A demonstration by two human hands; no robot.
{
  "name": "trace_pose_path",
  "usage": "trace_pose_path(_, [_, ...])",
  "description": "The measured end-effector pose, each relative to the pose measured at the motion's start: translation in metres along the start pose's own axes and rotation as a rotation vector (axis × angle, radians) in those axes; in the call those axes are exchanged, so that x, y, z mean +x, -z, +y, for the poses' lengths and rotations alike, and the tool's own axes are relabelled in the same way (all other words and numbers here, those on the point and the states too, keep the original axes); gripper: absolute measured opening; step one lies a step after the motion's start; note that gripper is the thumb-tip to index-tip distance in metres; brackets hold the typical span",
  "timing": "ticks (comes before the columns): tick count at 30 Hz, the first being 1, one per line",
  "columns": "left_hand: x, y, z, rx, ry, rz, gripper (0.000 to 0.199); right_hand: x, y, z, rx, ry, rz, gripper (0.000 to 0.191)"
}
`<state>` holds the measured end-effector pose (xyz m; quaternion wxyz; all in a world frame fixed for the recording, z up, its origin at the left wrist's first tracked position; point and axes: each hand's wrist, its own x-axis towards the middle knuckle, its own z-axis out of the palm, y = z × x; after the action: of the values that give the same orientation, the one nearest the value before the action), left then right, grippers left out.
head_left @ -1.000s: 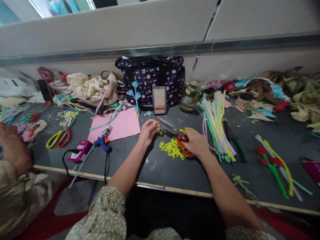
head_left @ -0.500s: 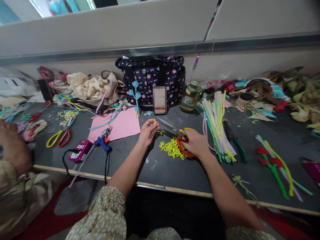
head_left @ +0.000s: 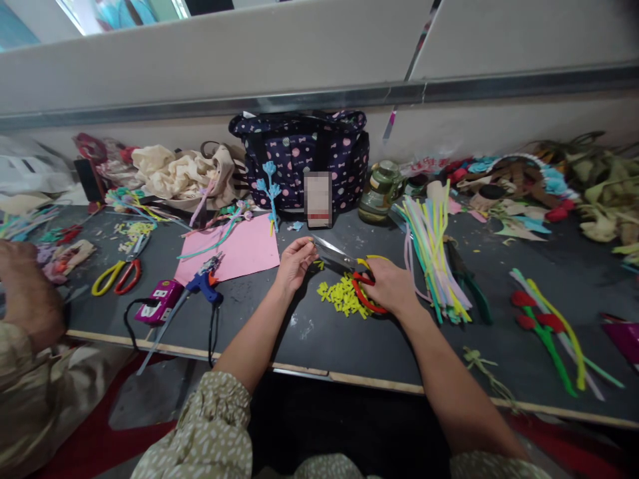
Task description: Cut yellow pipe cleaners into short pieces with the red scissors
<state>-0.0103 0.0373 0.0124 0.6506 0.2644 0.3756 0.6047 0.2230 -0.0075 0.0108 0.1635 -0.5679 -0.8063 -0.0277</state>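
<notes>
My left hand [head_left: 297, 264] is closed in a pinch. A small yellow piece showed at its fingertips a moment ago; now it is mostly hidden. My right hand [head_left: 392, 285] is wrapped round the handles of a pair of scissors [head_left: 339, 255], one loop yellow and one red. The blades point left, and their tips reach my left fingertips. Beneath the scissors lies a pile of short yellow pieces [head_left: 344, 296], with a few more loose bits by my left hand.
A patterned bag [head_left: 344, 159] and a jar [head_left: 378, 193] stand at the back. Right of my hand lies a bundle of coloured pipe cleaners [head_left: 432, 253]. To the left are a blue glue gun [head_left: 204, 286], pink paper [head_left: 249, 249] and other scissors [head_left: 122, 273]. Another person's arm [head_left: 30, 293] rests far left.
The scissor blades have come closer together at my left fingertips. The yellow bit there shows less now. Both hands have stayed nearly in place.
</notes>
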Motion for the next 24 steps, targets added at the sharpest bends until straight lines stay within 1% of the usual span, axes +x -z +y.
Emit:
trace_pose_path(14, [0.0, -0.001, 0.0, -0.006, -0.005, -0.009, 0.033, 0.0, 0.002, -0.005, 0.013, 0.014, 0.007, 0.026])
trace_pose_path(24, [-0.001, -0.001, -0.003, -0.009, 0.027, -0.027, 0.034, 0.0, 0.005, -0.011, 0.012, 0.025, -0.034, 0.017])
